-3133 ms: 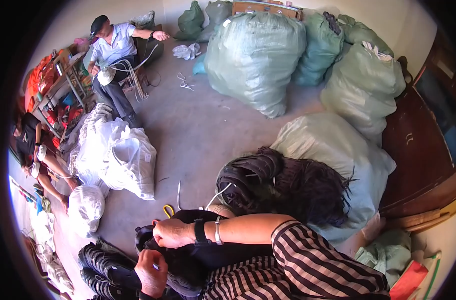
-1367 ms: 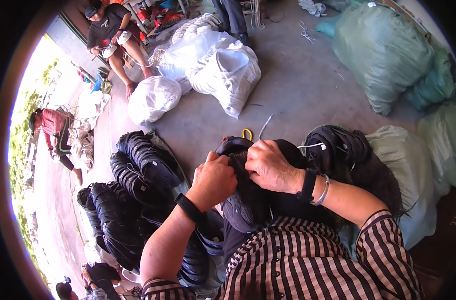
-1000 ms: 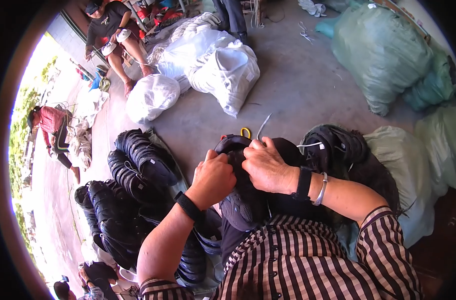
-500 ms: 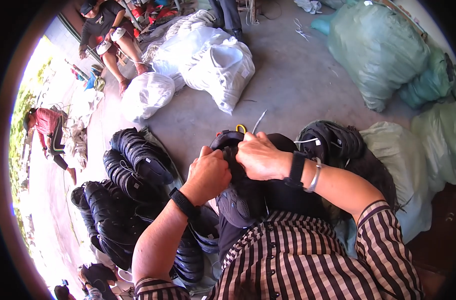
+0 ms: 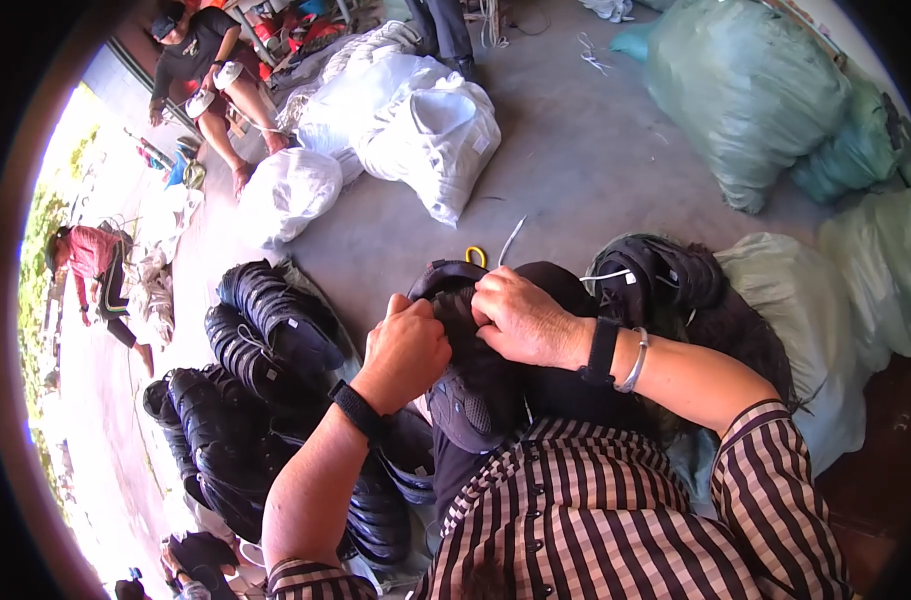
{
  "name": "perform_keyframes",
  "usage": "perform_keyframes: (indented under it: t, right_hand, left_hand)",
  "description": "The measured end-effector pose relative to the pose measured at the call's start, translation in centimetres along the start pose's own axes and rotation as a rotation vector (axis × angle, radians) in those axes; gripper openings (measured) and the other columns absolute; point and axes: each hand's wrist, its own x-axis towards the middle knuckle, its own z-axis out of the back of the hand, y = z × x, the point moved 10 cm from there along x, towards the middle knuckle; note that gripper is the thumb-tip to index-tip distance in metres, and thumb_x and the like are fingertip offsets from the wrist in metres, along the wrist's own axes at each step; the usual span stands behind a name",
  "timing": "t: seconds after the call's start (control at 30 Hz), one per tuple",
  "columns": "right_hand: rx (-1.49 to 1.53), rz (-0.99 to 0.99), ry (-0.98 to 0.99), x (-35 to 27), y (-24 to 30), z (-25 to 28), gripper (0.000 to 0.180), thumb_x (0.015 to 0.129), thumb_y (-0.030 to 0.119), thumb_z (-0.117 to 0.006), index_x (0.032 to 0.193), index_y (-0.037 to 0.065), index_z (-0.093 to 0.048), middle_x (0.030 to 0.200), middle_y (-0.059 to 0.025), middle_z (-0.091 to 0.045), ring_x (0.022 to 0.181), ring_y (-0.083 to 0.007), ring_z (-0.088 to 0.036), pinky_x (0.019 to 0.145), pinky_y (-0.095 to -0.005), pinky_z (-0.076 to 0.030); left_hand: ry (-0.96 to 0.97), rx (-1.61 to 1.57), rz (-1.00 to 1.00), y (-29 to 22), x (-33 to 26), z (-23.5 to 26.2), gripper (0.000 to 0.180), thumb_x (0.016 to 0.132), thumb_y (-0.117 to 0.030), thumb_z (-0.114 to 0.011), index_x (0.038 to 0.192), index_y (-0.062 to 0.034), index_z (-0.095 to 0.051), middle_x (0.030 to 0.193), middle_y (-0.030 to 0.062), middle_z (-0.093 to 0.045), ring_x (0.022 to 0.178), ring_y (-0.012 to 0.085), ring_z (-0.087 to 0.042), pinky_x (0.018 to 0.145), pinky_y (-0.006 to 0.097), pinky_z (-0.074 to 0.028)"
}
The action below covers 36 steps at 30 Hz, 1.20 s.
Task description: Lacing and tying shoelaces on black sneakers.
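A dark grey and black shoe [image 5: 464, 408] rests in my lap with its toe pointing toward me. My left hand [image 5: 408, 347] is closed, its fingers gripping the shoe's upper on the left side. On the opposite side of the shoe's opening, my right hand [image 5: 528, 318] pinches the upper with bent fingers. What lies inside the pinch is hidden. Just beyond the right hand, a white lace [image 5: 513, 240] sticks out. Near it is a yellow loop [image 5: 476, 256], perhaps a handle.
Rows of stacked black shoes [image 5: 226, 440] stand at my left, with more dark shoes [image 5: 666, 275] at my right. White sacks [image 5: 431, 140] lie ahead; large green sacks [image 5: 746, 100] fill the far right. A seated person [image 5: 211, 75] holds white objects; another person [image 5: 101, 260] bends farther left.
My left hand has shifted slightly down and left. The right hand's fingers have turned a little toward the shoe's opening. The shoe stays in my lap.
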Motion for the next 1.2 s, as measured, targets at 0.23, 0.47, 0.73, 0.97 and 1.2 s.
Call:
perform_keyframes:
  t: [0.23,0.47,0.73,0.97,1.2]
  right_hand:
    - [-0.122,-0.006,-0.202,-0.6,1.6,-0.1,0.008,0.066,0.006,-0.065,0.071,0.006,-0.059,0.089,-0.0085,-0.057,0.100,-0.0278,-0.052,0.085,-0.0411,-0.041]
    - [-0.062,0.020,-0.217,-1.3,1.8,0.3,0.009,0.068,0.003,-0.065,0.076,0.006,-0.060,0.094,-0.0099,-0.056,0.107,-0.0287,-0.051,0.089,-0.0417,-0.038]
    - [0.149,0.140,-0.025,-1.0,0.8,-0.1,0.012,0.069,0.008,-0.065,0.081,0.006,-0.064,0.094,-0.0111,-0.058,0.105,-0.0318,-0.049,0.090,-0.0411,-0.043]
    - [0.234,0.022,-0.056,-0.7,0.1,0.4,0.018,0.070,0.015,-0.070,0.083,0.005,-0.064,0.094,-0.0099,-0.058,0.107,-0.0300,-0.049,0.090,-0.0409,-0.042]
    - [0.520,-0.015,-0.159,-0.9,-1.4,1.9,0.013,0.083,0.014,-0.064,0.077,0.003,-0.064,0.085,-0.0079,-0.064,0.099,-0.0253,-0.057,0.095,-0.0384,-0.042]
  left_hand:
    - [0.032,-0.027,-0.010,0.2,0.7,0.0,0.018,0.077,-0.021,-0.053,0.070,-0.0088,-0.065,0.084,0.0056,-0.057,0.093,0.0293,-0.048,0.075,0.039,-0.047]
    - [0.108,0.051,-0.039,-0.8,1.4,0.0,0.017,0.073,-0.025,-0.060,0.067,-0.0102,-0.066,0.084,0.0060,-0.059,0.093,0.0292,-0.049,0.073,0.040,-0.047]
    - [0.025,-0.099,0.086,-0.8,0.9,0.7,0.015,0.068,-0.027,-0.069,0.067,-0.0127,-0.066,0.083,0.0073,-0.059,0.092,0.0305,-0.050,0.071,0.042,-0.046]
    - [-0.470,-0.026,-0.152,-4.9,-2.2,4.1,0.013,0.060,-0.007,-0.071,0.064,-0.0072,-0.059,0.114,0.0058,-0.056,0.111,0.0300,-0.048,0.097,0.048,-0.036]
    - [-0.716,-0.067,-0.134,-5.0,-6.5,6.7,0.018,0.056,-0.002,-0.073,0.063,-0.0078,-0.057,0.094,0.0064,-0.057,0.098,0.0298,-0.054,0.094,0.053,-0.039]
